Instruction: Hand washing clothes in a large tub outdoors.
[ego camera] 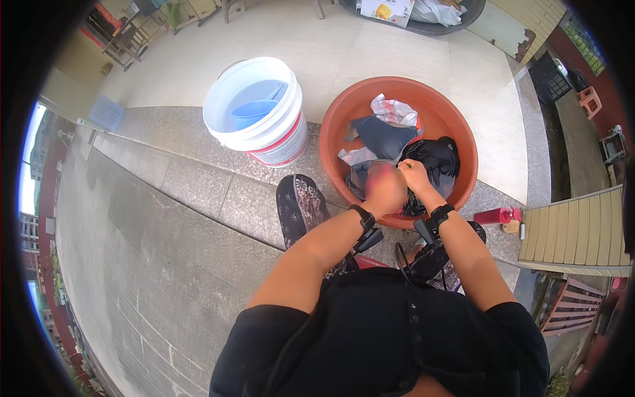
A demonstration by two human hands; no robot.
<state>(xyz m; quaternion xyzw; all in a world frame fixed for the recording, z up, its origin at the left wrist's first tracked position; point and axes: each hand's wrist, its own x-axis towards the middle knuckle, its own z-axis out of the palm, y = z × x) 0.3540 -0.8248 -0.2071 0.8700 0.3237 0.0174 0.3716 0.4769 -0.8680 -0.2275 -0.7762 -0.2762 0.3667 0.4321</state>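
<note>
A round orange-brown plastic tub (342, 109) holds several pieces of cloth in front of me. Among them are a grey cloth (384, 138), a white cloth with red stripes (394, 110) and a shiny black cloth (434, 156). My left hand (387, 188) is over the near side of the tub, blurred, with something pink or red at its fingers; its grip is unclear. Beside it, nearly touching, my right hand (414, 174) has its fingers closed around a bit of cloth by the grey and black pieces. Both wrists wear black straps.
Left of the tub stands a white bucket (278, 144) with a blue plastic dipper (254, 113) inside. A pink bottle (493, 216) lies at the tub's right, near a slatted yellowish panel (570, 231). A stone step edge (198, 211) runs at the left. A dark basin (431, 27) sits farther back.
</note>
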